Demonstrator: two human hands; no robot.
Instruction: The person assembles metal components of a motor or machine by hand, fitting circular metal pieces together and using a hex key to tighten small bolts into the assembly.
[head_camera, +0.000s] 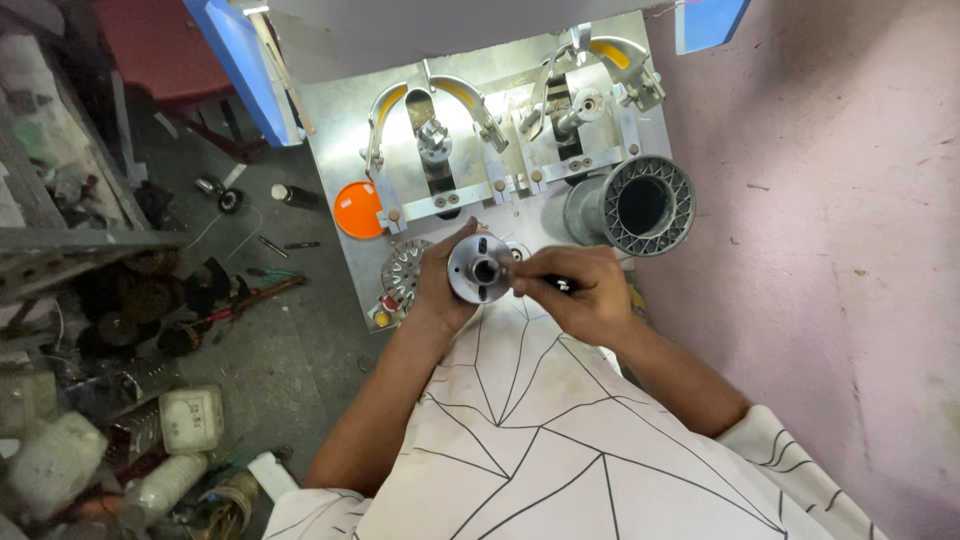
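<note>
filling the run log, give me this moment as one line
left hand: holds round metal hub | right hand: fingers pinch small dark tool at hub | behind: grey ribbed cylinder, orange disc

I see a bare, dull-grey metal disc (480, 268), a shiny sheet-metal bench plate (335, 130), a matt grey ribbed housing (645, 205) and a glossy orange plastic cap (357, 210).

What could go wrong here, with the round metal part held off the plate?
1. The left hand alone holds the round metal part in the air; it could slip and drop.
2. The right hand works a small dark tool near the left fingers; a slip might jab them.
</note>
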